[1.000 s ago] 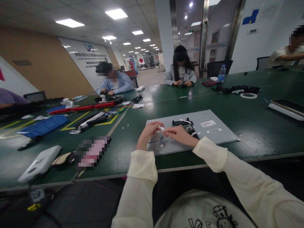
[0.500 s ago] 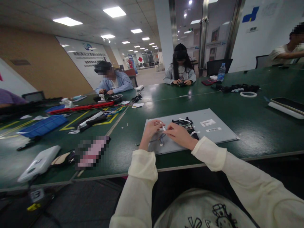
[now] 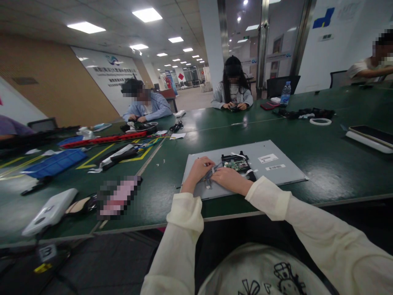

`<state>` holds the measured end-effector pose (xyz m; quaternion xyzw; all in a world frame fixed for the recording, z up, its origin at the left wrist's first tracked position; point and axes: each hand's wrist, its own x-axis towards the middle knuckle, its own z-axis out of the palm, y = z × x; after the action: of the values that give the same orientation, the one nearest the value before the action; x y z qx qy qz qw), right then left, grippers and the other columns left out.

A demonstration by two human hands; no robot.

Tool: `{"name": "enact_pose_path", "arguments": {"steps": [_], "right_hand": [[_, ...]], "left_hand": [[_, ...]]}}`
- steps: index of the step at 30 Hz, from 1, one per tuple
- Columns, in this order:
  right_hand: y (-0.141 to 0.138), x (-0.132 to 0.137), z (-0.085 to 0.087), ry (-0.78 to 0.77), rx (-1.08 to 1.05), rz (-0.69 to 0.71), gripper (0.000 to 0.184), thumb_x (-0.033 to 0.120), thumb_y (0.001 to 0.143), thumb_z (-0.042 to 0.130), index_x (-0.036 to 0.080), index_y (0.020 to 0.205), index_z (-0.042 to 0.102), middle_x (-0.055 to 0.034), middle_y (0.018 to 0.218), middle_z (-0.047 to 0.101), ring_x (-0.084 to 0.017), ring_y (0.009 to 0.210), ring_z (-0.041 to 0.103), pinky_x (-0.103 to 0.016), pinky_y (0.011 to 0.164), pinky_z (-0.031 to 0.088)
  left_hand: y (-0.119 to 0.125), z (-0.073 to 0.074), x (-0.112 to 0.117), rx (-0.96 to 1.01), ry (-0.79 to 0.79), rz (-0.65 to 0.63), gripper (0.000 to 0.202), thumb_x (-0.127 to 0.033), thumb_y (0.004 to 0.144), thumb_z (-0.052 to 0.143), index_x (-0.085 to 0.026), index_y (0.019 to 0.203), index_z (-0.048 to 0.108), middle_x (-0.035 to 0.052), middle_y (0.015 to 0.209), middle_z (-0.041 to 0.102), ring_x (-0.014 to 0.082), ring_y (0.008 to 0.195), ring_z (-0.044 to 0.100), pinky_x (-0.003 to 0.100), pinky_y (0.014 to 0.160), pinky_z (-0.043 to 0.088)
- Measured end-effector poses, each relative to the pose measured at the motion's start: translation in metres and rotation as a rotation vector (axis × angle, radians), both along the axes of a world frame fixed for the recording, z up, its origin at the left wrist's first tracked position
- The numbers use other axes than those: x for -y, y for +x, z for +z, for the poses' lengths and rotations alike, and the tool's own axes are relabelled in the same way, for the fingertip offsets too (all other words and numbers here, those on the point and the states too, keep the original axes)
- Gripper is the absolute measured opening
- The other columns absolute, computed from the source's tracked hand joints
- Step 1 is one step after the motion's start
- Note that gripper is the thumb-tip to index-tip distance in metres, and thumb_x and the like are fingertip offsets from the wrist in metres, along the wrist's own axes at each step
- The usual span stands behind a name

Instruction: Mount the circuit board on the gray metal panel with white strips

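head view: both hands meet over a flat grey sheet-metal panel (image 3: 282, 176) that lies on the dark green matt worktop (image 3: 331, 168). the left hand (image 3: 199, 170) rests on the panel's near left part, fingers curled in and fingertips closed on a thin grey cable (image 3: 211, 173). the right hand (image 3: 229, 180) lies low just beside it, fingers stretched to the same cable and touching it; whether it grips i cannot tell. the cable lies on the panel between the hands and a small green circuit board (image 3: 235, 164) in a black frame, which sits near the panel's middle, just beyond the fingertips. right of the board the panel bears two white rectangular stickers (image 3: 268, 158) with dark print, too small to read. both arms wear loose cream sleeves (image 3: 270, 196).

beyond the panel's far right corner lie a white ring of tape (image 3: 320, 121) and a heap of black parts (image 3: 307, 113). further back stands a clear plastic water bottle (image 3: 285, 94) with a blue label, its wording unreadable. well left of the panel sit a blue plastic tray (image 3: 55, 163) and a long red bar (image 3: 107, 140). other people sit at the worktop's far side, beyond the panel. a blue angular logo (image 3: 324, 18) marks the white wall behind.
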<state>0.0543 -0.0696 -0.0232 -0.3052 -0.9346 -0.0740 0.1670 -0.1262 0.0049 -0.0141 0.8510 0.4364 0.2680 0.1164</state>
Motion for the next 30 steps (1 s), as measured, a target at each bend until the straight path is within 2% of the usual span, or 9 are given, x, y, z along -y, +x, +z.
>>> {"name": "enact_pose_path", "arguments": {"steps": [4, 7, 10, 13, 17, 24, 27, 30], "right_hand": [[0.0, 0.003, 0.004, -0.025, 0.023, 0.0, 0.019, 0.009, 0.093, 0.05, 0.01, 0.101, 0.066, -0.0147, 0.099, 0.068, -0.022, 0.102, 0.062, -0.033, 0.091, 0.044], [0.0, 0.012, 0.01, -0.036, -0.003, 0.014, 0.023, 0.014, 0.095, 0.047, 0.011, 0.111, 0.064, -0.0146, 0.097, 0.069, -0.021, 0.096, 0.064, -0.033, 0.086, 0.045], [0.0, 0.025, 0.015, -0.028, -0.023, 0.042, 0.032, 0.024, 0.096, 0.046, 0.011, 0.123, 0.058, -0.0147, 0.096, 0.069, -0.023, 0.091, 0.064, -0.035, 0.083, 0.045], [0.0, 0.036, 0.018, -0.028, -0.025, 0.039, 0.04, 0.032, 0.095, 0.048, 0.009, 0.126, 0.055, -0.0152, 0.097, 0.068, -0.025, 0.091, 0.064, -0.036, 0.081, 0.046], [0.0, 0.042, 0.018, -0.03, -0.015, 0.043, 0.047, 0.037, 0.095, 0.046, 0.008, 0.132, 0.051, -0.0164, 0.1, 0.068, -0.026, 0.096, 0.062, -0.037, 0.085, 0.045], [0.002, 0.044, 0.02, -0.037, -0.003, 0.017, 0.051, 0.034, 0.095, 0.045, 0.008, 0.139, 0.045, -0.0163, 0.099, 0.068, -0.026, 0.093, 0.063, -0.037, 0.082, 0.045], [0.004, 0.042, 0.02, -0.037, 0.002, 0.076, 0.05, 0.037, 0.094, 0.047, 0.009, 0.136, 0.049, -0.016, 0.097, 0.068, -0.025, 0.091, 0.063, -0.038, 0.083, 0.045], [0.01, 0.036, 0.021, -0.029, -0.027, 0.207, 0.049, 0.038, 0.092, 0.049, 0.01, 0.132, 0.053, -0.0166, 0.11, 0.066, -0.026, 0.107, 0.058, -0.043, 0.097, 0.039]], "left_hand": [[0.003, 0.003, 0.004, -0.024, -0.063, 0.057, 0.016, -0.027, 0.08, 0.059, -0.02, 0.083, 0.072, 0.0062, 0.086, 0.068, 0.0199, 0.086, 0.06, 0.03, 0.084, 0.045], [0.004, 0.004, 0.004, -0.035, -0.104, 0.096, 0.013, -0.025, 0.078, 0.061, -0.02, 0.086, 0.07, 0.0054, 0.083, 0.066, 0.0203, 0.084, 0.058, 0.03, 0.083, 0.043], [0.004, 0.002, 0.002, -0.03, -0.1, 0.116, 0.023, -0.023, 0.076, 0.062, -0.022, 0.099, 0.064, 0.0016, 0.076, 0.061, 0.0182, 0.075, 0.056, 0.028, 0.075, 0.042], [0.004, -0.002, 0.001, -0.051, -0.05, 0.172, 0.031, -0.027, 0.078, 0.063, -0.022, 0.108, 0.057, -0.0014, 0.07, 0.056, 0.0167, 0.066, 0.053, 0.026, 0.067, 0.038], [0.003, -0.006, 0.001, -0.067, -0.024, 0.238, 0.027, -0.03, 0.079, 0.062, -0.02, 0.102, 0.053, -0.0036, 0.066, 0.05, 0.0157, 0.062, 0.05, 0.026, 0.061, 0.033], [-0.002, -0.003, 0.003, -0.068, -0.105, 0.157, 0.024, -0.041, 0.079, 0.064, -0.021, 0.084, 0.051, -0.0043, 0.065, 0.05, 0.0141, 0.061, 0.048, 0.024, 0.059, 0.032], [0.0, -0.003, 0.001, -0.109, -0.079, 0.171, 0.019, -0.038, 0.081, 0.061, -0.021, 0.079, 0.052, -0.0018, 0.067, 0.054, 0.0148, 0.062, 0.049, 0.025, 0.06, 0.031], [0.004, -0.004, 0.001, -0.164, -0.047, 0.196, 0.013, -0.032, 0.083, 0.058, -0.021, 0.078, 0.054, 0.0004, 0.069, 0.058, 0.0157, 0.064, 0.051, 0.025, 0.061, 0.031]]}}
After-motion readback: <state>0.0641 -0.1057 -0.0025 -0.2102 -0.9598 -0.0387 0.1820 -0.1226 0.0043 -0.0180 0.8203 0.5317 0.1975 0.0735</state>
